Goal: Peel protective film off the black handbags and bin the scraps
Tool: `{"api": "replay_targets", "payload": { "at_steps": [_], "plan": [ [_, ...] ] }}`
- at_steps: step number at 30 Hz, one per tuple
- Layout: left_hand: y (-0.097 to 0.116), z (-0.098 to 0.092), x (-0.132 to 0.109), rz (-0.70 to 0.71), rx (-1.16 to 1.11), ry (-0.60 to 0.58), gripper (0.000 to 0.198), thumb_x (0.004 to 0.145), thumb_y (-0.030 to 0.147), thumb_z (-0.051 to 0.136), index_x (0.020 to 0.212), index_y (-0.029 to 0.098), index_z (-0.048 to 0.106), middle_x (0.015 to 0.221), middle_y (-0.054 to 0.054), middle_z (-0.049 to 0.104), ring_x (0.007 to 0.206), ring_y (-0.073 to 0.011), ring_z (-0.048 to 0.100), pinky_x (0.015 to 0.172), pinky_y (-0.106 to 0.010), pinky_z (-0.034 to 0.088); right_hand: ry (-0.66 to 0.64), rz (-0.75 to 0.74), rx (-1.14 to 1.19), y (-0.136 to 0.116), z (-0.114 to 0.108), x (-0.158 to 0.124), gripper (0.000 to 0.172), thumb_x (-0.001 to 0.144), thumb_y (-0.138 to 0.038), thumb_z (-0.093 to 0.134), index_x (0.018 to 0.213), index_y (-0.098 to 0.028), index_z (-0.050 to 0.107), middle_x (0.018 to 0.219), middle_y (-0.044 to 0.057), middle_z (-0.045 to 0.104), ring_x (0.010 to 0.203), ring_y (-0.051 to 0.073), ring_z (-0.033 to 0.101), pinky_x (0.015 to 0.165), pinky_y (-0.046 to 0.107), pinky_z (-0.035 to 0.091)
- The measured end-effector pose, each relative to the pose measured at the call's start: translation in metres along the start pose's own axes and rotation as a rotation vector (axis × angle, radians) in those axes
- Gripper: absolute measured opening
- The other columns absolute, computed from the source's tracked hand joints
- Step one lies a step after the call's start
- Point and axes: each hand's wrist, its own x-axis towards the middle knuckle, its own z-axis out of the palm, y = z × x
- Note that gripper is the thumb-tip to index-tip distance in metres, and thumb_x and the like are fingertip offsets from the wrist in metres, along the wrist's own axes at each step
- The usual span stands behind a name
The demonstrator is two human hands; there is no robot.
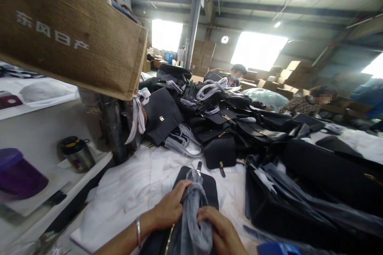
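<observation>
A black bag (209, 185) with a small strap and metal buckle at its top lies at the bottom centre on white cloth (125, 191). Over its middle runs a bundle of translucent plastic wrap (196, 211). From the left, my left hand (170, 207), with a silver bracelet at the wrist, has its fingers closed on the upper part of the wrap. My right hand (220, 227) grips the wrap lower down on the right, fingers curled. A gold zip shows below my left hand. The palms and some fingertips are hidden.
Piled black bags (221, 151) lie ahead, larger ones (299, 199) at right. A brown woven bag (72, 36) hangs upper left. A flask (77, 153) and purple container (20, 175) stand at left. A blue object (278, 248) is near the bottom edge. Two people sit beyond the pile.
</observation>
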Motion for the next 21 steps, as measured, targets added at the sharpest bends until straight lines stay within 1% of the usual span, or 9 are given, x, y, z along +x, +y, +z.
{"api": "replay_targets", "payload": {
  "at_steps": [2,4,6,8,10,13,16,18,21],
  "plan": [
    [0.002,-0.009,0.008,-0.072,-0.074,-0.006,0.061,0.074,0.003,0.040,0.131,0.022,0.046,0.129,-0.007,0.058,0.120,-0.0210,0.054,0.104,-0.037,0.042,-0.067,-0.078,-0.103,0.001,0.000,0.000,0.035,0.071,-0.010,0.040,0.095,-0.024,0.063,0.107,0.004,0.066,0.104,0.019,0.060,0.090,0.029,0.046],
    [0.007,-0.012,0.017,-0.079,-0.010,0.025,0.052,0.081,0.011,0.043,0.132,0.023,0.047,0.126,-0.007,0.059,0.114,-0.0219,0.057,0.101,-0.038,0.044,-0.117,-0.108,-0.230,0.003,0.002,0.002,0.037,0.065,-0.010,0.042,0.092,-0.024,0.063,0.107,0.004,0.067,0.104,0.019,0.060,0.091,0.029,0.046],
    [0.014,-0.009,0.028,-0.021,0.199,0.038,0.054,0.083,0.018,0.051,0.136,0.024,0.043,0.134,-0.008,0.053,0.120,-0.0246,0.052,0.104,-0.040,0.040,-0.157,-0.108,-0.366,0.008,0.006,0.005,0.036,0.063,-0.010,0.044,0.089,-0.024,0.063,0.105,0.003,0.068,0.103,0.019,0.060,0.091,0.029,0.045],
    [0.020,-0.004,0.041,0.046,0.453,0.015,0.062,0.079,0.017,0.056,0.138,0.024,0.040,0.142,-0.010,0.044,0.127,-0.0286,0.044,0.106,-0.044,0.036,-0.176,-0.113,-0.479,0.017,0.013,0.007,0.034,0.065,-0.008,0.047,0.088,-0.025,0.064,0.103,0.001,0.069,0.104,0.019,0.060,0.092,0.029,0.045],
    [0.024,0.001,0.056,0.083,0.596,-0.029,0.060,0.078,0.013,0.056,0.136,0.021,0.042,0.144,-0.014,0.042,0.128,-0.0328,0.040,0.105,-0.048,0.035,-0.163,-0.148,-0.554,0.027,0.019,0.006,0.031,0.069,-0.006,0.051,0.089,-0.026,0.064,0.101,-0.001,0.071,0.104,0.018,0.060,0.093,0.028,0.045],
    [0.020,0.006,0.076,0.090,0.629,-0.093,0.038,0.080,0.014,0.053,0.118,0.015,0.059,0.125,-0.020,0.058,0.118,-0.0367,0.049,0.099,-0.052,0.037,-0.075,-0.262,-0.662,0.041,0.024,-0.002,0.026,0.078,-0.005,0.055,0.089,-0.026,0.064,0.106,-0.001,0.071,0.108,0.019,0.060,0.094,0.029,0.047],
    [0.011,0.006,0.086,0.045,0.631,-0.144,0.024,0.081,0.013,0.049,0.097,0.012,0.067,0.096,-0.021,0.067,0.095,-0.0344,0.061,0.086,-0.047,0.045,0.032,-0.331,-0.743,0.048,0.027,-0.017,0.019,0.084,-0.010,0.057,0.091,-0.025,0.066,0.122,0.003,0.067,0.114,0.024,0.060,0.095,0.035,0.051],
    [0.004,0.005,0.088,0.002,0.623,-0.145,0.027,0.081,0.011,0.045,0.096,0.011,0.067,0.092,-0.020,0.068,0.089,-0.0319,0.063,0.081,-0.043,0.046,0.095,-0.209,-0.686,0.050,0.031,-0.027,0.020,0.087,-0.014,0.056,0.094,-0.027,0.069,0.127,0.004,0.065,0.115,0.025,0.060,0.095,0.035,0.053],
    [-0.003,0.002,0.090,-0.053,0.581,-0.136,0.031,0.081,0.009,0.044,0.100,0.014,0.067,0.096,-0.016,0.070,0.092,-0.0290,0.064,0.080,-0.038,0.046,0.224,0.150,-0.431,0.050,0.042,-0.042,0.028,0.092,-0.018,0.048,0.105,-0.030,0.070,0.126,0.004,0.065,0.113,0.021,0.063,0.093,0.029,0.055]
  ]
}}
